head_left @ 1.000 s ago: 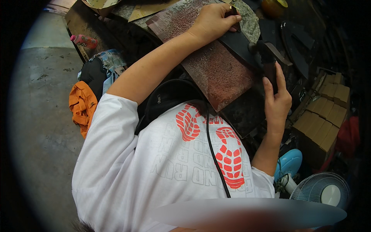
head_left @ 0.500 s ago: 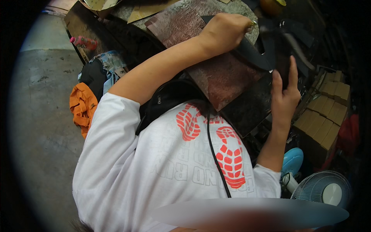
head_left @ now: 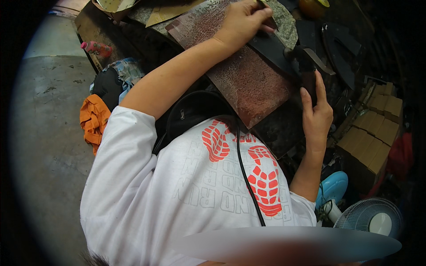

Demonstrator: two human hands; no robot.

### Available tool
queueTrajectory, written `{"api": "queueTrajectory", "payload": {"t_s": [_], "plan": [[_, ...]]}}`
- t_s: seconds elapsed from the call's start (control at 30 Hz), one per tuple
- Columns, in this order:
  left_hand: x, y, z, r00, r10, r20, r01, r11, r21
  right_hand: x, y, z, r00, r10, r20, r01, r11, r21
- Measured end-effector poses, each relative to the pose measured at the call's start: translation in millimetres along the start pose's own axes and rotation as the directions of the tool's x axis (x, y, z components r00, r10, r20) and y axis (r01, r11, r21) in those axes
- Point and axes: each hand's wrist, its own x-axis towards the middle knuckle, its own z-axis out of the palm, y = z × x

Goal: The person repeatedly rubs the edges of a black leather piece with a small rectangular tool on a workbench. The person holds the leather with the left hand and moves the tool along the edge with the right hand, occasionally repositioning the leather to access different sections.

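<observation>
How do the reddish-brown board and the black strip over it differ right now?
Surface: the reddish-brown board is mottled, while the black strip looks plain and dark.
Width: the board is broad; the strip is much narrower.
Position: the board lies underneath; the strip partly covers it.
Shared: both look sheet-like.

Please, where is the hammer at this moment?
In the head view, the hammer is at upper right, in the right hand, its head beside the black strip.

A dark strip (head_left: pixel 271 49) lies across the reddish board (head_left: pixel 250 88), the left hand (head_left: pixel 243 21) above the board pinching a half-hidden item (head_left: pixel 264 4), the right hand (head_left: pixel 318 116) right of the board gripping a hammer (head_left: pixel 307 68).
</observation>
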Motion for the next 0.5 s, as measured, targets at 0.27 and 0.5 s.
{"api": "queueTrajectory", "payload": {"t_s": [0.27, 0.5], "plan": [[-6.6, -6.7, -2.5, 0.983, 0.136, 0.121, -0.174, 0.898, 0.404, 0.0, 9.5, -3.9, 0.993, 0.098, 0.066, -0.107, 0.984, 0.142], [-5.7, -5.3, -2.4, 0.966, 0.196, 0.170, -0.249, 0.883, 0.397, 8.4, -24.8, -80.3, 0.939, -0.099, -0.330, 0.232, 0.890, 0.392]]}}
